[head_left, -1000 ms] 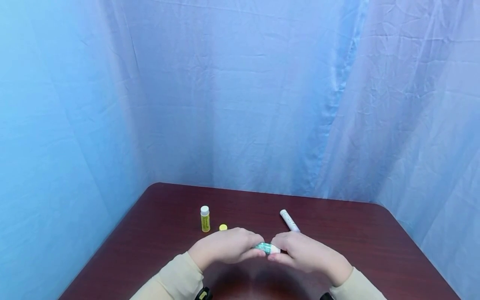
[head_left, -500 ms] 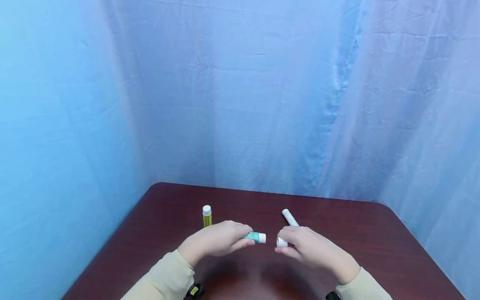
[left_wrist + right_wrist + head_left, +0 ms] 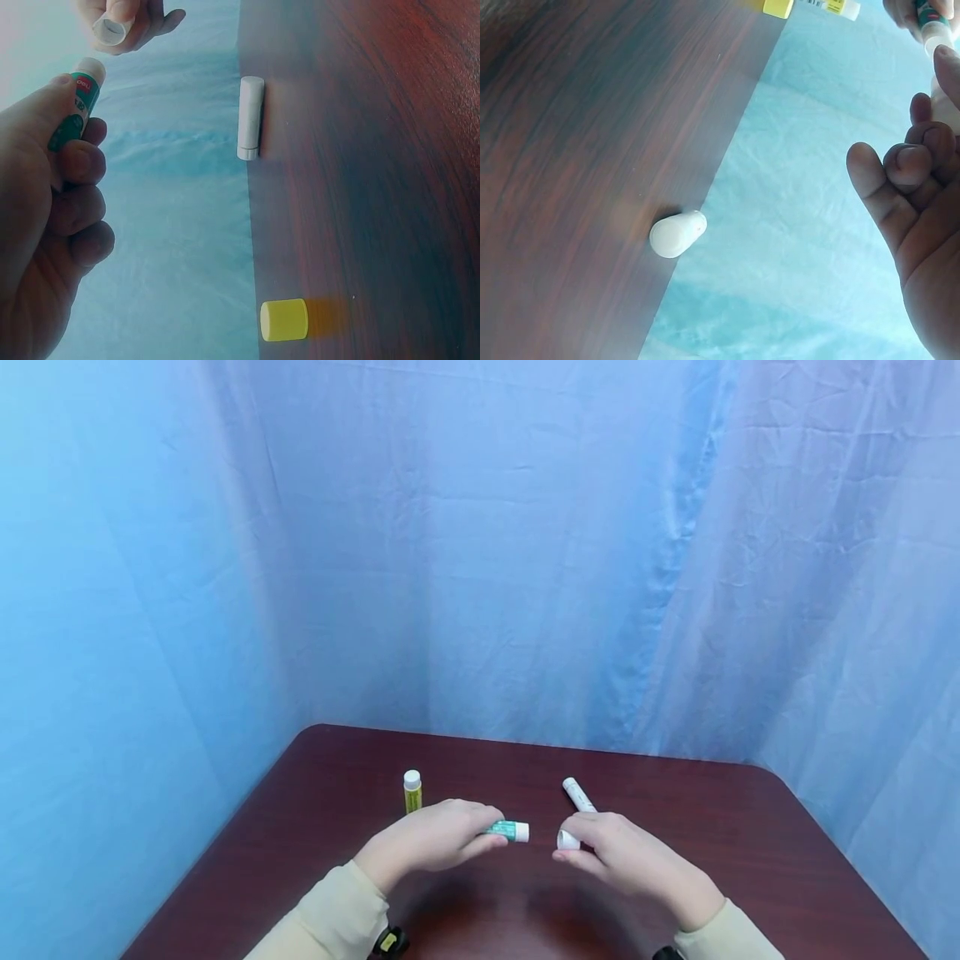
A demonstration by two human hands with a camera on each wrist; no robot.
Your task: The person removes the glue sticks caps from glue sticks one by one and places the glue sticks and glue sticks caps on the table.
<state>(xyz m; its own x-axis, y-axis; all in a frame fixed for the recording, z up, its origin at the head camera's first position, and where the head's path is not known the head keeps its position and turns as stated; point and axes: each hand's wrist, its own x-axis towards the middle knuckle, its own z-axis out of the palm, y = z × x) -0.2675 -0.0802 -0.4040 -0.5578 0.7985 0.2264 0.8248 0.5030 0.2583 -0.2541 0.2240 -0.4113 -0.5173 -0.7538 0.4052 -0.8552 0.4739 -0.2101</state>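
My left hand [image 3: 431, 837] grips a green glue stick [image 3: 73, 112] whose white collar end points toward the right hand. A short gap away, my right hand [image 3: 633, 856] pinches a hollow white cap [image 3: 567, 840], its open mouth facing the glue stick. Both are held above the table. Beyond the left hand a yellow glue stick with a white top [image 3: 412, 792] stands upright. A yellow cap [image 3: 284, 320] sits on the table in the left wrist view; in the head view the left hand hides it.
A white tube [image 3: 578, 795] lies on the dark reddish-brown table [image 3: 705, 835] behind the right hand. Pale blue curtains [image 3: 480, 568] hang beyond the table's back edge and along both sides.
The white cap has come off the green glue stick. The hands have drawn apart, the left hand leftward with the glue stick, the right hand slightly rightward with the cap.
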